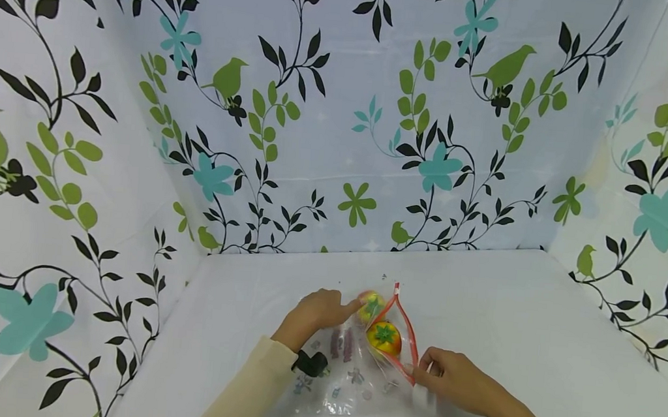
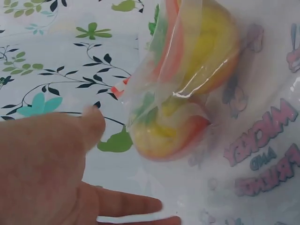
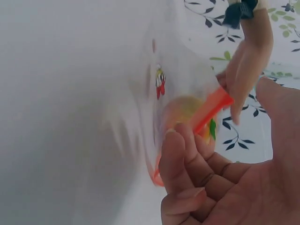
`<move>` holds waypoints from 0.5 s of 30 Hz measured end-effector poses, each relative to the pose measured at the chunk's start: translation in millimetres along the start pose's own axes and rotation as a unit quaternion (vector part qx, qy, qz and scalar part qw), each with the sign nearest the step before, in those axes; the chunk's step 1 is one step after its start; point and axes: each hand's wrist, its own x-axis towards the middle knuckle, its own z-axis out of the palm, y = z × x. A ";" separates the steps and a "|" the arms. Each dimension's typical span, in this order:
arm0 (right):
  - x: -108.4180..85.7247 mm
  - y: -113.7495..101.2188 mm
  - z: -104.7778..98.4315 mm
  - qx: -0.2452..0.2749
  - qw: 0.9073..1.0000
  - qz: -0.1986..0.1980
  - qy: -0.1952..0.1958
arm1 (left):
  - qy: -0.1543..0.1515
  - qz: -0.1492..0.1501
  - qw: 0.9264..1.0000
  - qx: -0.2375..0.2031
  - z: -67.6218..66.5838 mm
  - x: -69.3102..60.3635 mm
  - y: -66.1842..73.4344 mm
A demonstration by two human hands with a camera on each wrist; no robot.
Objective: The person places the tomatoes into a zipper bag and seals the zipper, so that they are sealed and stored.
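Bag (image 1: 355,393): lying on the table (image 1: 508,314), its red rim (image 1: 409,331) gaping.
Near fruit (image 1: 384,338): showing through the mouth, yellow and red under a green top.
Far fruit (image 1: 372,308): sitting just beyond it, behind film.
Right hand (image 1: 462,379): I am pinching the rim's near end with curled fingers.
Left hand (image 1: 323,309): I am spreading it wide beside the far fruit, gripping nothing; whether a fingertip is touching, I cannot tell.
Rim risk: if I am pulling from one end only, the strips could close or the bag skid.
Fruit risk: with the mouth gaping, tilting the bag could roll the near one out.
Film risk: thin plastic could crease or tear under a sharp tug.
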 end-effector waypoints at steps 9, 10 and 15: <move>-4.7 -0.1 19.3 0.047 0.998 -0.008 -0.044 | 0.032 0.108 0.992 0.057 0.4 34.7 20.1; -4.8 0.3 20.5 0.048 0.998 -0.011 -0.044 | 0.030 0.119 0.991 0.055 0.1 39.6 22.1; -6.2 0.8 22.0 0.055 0.997 -0.017 -0.047 | -0.003 0.147 0.989 0.008 -0.5 60.2 29.0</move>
